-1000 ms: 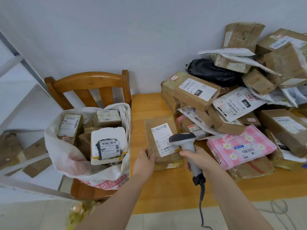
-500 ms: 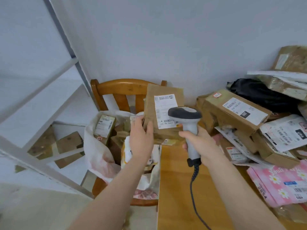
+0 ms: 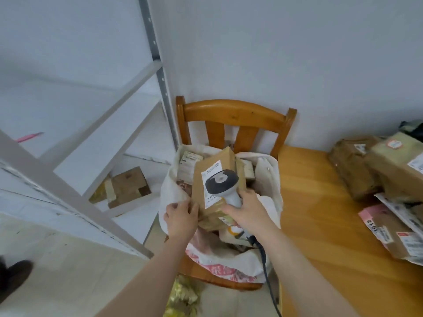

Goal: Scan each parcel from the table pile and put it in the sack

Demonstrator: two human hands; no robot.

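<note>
A flat brown cardboard parcel [image 3: 215, 170] with a white label lies tilted over the open mouth of the white sack [image 3: 266, 179], which stands on a wooden chair [image 3: 233, 113]. My left hand [image 3: 180, 217] holds the parcel's lower left corner at the sack's rim. My right hand [image 3: 247, 210] grips the handle of a grey and white barcode scanner [image 3: 220, 180], whose head covers part of the label. Several boxed parcels sit deeper in the sack. The table pile [image 3: 375, 170] of brown parcels is at the right edge.
The wooden table [image 3: 320, 225] is right of the chair, with a pink parcel [image 3: 375, 213] near its edge. A white metal shelf rack [image 3: 96, 133] stands to the left with a brown box [image 3: 128, 186] under it. The scanner cable [image 3: 267, 282] hangs down. A dark shoe [image 3: 13, 277] is at the lower left.
The parcel went from the table, up past the chair back, then down onto the sack's mouth. My view swung left, away from the pile. The scanner moved along with my right hand.
</note>
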